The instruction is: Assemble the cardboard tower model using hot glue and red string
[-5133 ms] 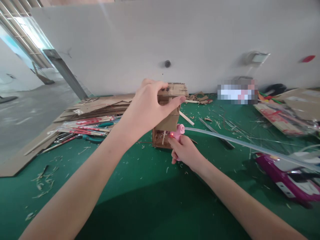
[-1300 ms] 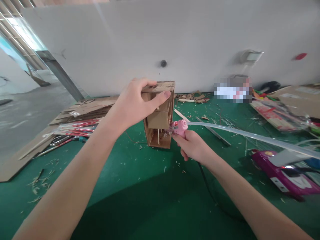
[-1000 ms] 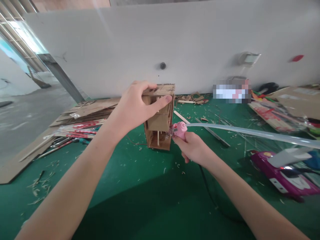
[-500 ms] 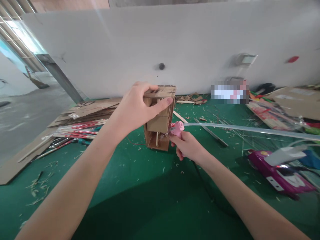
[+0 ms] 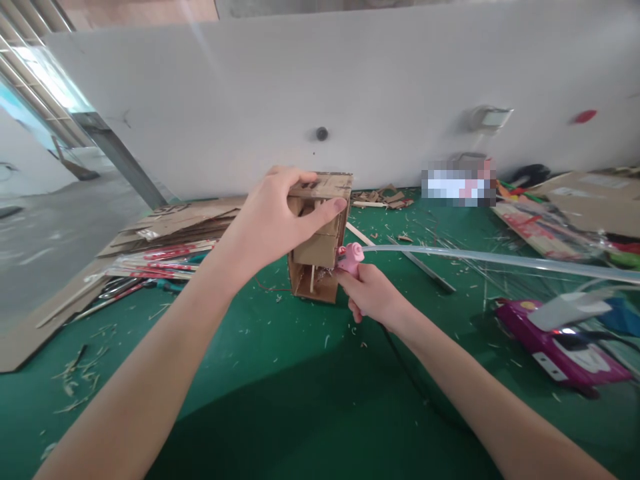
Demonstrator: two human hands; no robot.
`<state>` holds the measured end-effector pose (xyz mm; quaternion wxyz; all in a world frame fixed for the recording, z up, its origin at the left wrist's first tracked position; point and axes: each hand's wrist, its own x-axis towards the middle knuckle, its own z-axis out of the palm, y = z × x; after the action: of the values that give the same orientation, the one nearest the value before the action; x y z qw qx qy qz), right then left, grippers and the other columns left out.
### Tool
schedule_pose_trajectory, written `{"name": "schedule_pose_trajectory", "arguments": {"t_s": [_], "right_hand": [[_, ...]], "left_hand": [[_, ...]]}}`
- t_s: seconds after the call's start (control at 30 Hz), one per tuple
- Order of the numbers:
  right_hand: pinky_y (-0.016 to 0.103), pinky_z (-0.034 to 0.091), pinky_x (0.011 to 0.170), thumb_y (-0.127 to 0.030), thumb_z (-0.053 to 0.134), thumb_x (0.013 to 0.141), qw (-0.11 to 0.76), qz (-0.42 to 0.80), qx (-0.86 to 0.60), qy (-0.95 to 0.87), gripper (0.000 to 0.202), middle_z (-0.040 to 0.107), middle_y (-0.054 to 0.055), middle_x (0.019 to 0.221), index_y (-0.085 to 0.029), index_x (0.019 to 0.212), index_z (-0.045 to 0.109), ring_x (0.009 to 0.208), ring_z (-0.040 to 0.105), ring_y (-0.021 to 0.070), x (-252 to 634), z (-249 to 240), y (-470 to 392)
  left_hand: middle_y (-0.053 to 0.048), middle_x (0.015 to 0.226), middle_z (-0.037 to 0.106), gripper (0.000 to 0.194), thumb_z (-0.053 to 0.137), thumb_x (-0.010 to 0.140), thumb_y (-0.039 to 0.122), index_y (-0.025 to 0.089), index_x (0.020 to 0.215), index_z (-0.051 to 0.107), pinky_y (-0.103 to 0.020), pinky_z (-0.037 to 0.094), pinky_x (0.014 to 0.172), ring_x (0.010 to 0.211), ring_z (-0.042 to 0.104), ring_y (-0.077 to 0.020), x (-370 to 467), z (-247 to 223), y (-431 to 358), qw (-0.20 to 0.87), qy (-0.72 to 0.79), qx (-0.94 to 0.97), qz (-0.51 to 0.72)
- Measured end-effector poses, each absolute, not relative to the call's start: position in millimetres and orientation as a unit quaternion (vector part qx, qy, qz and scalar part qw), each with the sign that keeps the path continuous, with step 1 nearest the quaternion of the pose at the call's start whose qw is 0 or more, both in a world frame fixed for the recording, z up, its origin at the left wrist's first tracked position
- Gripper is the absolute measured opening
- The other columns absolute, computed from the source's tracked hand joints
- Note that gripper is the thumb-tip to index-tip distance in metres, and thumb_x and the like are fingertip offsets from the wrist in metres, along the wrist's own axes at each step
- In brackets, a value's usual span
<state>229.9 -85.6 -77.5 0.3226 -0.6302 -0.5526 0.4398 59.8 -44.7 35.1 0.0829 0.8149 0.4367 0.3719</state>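
Observation:
A small cardboard box (image 5: pixel 315 251) stands upright on the green table, its open side toward me. Inside are a cardboard block and a thin wooden stick (image 5: pixel 313 279). My left hand (image 5: pixel 280 223) grips the box's upper part, thumb across the front, fingers over the top. In my right hand (image 5: pixel 370 293) is a pink hot glue gun (image 5: pixel 351 257), fingers closed round its handle. Its nozzle points left into the box's lower right opening, where the tip is hard to see. A long translucent glue stick (image 5: pixel 490 257) runs out of the gun's back to the right.
Flat cardboard sheets (image 5: pixel 175 223) and wrapped sticks (image 5: pixel 155 260) lie at left. A purple power strip (image 5: pixel 555 353) with a white plug (image 5: pixel 570 310) sits at right. Near the white wall (image 5: pixel 250 100) are cardboard scraps (image 5: pixel 385 198). A metal strip (image 5: pixel 430 267) and shavings lie about.
The glue gun and my right hand have shifted slightly left, closer to the box's lower opening. My left hand keeps its hold on the box, which stays in place.

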Motion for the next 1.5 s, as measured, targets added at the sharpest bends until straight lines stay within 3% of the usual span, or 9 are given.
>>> {"name": "schedule_pose_trajectory", "arguments": {"t_s": [0.23,0.53,0.87,1.0,1.27,1.5], "right_hand": [[0.022,0.038,0.039,-0.034,0.045,0.092,0.263,0.408,-0.677,-0.553,0.029,0.049,-0.003,0.036,-0.022,0.066,0.044,0.032,0.051,0.0119,229,-63,-92],[0.022,0.038,0.039,-0.039,0.051,0.09,0.281,0.435,-0.682,-0.517,0.024,0.053,-0.003,0.041,-0.019,0.077,0.052,0.031,0.049,0.0111,237,-52,-96],[0.022,0.04,0.041,-0.038,0.048,0.091,0.246,0.397,-0.679,-0.566,0.025,0.056,-0.001,0.041,-0.019,0.075,0.051,0.034,0.052,0.0114,242,-44,-100],[0.022,0.041,0.041,-0.039,0.05,0.09,0.227,0.386,-0.652,-0.612,0.025,0.061,0.0,0.049,-0.019,0.074,0.052,0.038,0.055,0.0121,250,-44,-98],[0.022,0.043,0.043,-0.045,0.057,0.086,0.214,0.376,-0.64,-0.636,0.028,0.067,0.003,0.061,-0.018,0.077,0.058,0.044,0.057,0.0113,273,-37,-97],[0.024,0.047,0.042,-0.039,0.057,0.086,0.285,0.334,-0.711,-0.55,0.022,0.066,0.005,0.06,-0.017,0.084,0.061,0.046,0.06,0.0152,292,-48,-81]], "left_hand": [[-0.008,0.115,0.064,0.054,0.061,0.081,0.061,0.024,0.119,0.06,-0.043,0.049,0.094,0.109,0.059,-0.0281,57,35,-41,0.097,0.435,0.81,0.38],[-0.007,0.108,0.067,0.058,0.065,0.075,0.066,0.025,0.115,0.062,-0.043,0.051,0.09,0.109,0.059,-0.0296,54,36,-41,0.12,0.445,0.799,0.386],[-0.007,0.121,0.062,0.044,0.07,0.077,0.05,0.024,0.112,0.062,-0.043,0.045,0.098,0.112,0.058,-0.0266,55,34,-37,0.058,0.424,0.809,0.402],[-0.007,0.124,0.06,0.041,0.074,0.075,0.04,0.025,0.112,0.062,-0.045,0.042,0.102,0.116,0.056,-0.0275,52,32,-30,0.029,0.414,0.821,0.392],[-0.005,0.124,0.059,0.038,0.074,0.076,0.034,0.029,0.112,0.061,-0.046,0.041,0.104,0.118,0.054,-0.0277,43,30,-15,0.015,0.399,0.817,0.416],[-0.005,0.132,0.056,0.042,0.067,0.082,0.038,0.031,0.121,0.056,-0.043,0.041,0.106,0.126,0.05,-0.0237,38,13,14,0.056,0.348,0.833,0.427]]}}
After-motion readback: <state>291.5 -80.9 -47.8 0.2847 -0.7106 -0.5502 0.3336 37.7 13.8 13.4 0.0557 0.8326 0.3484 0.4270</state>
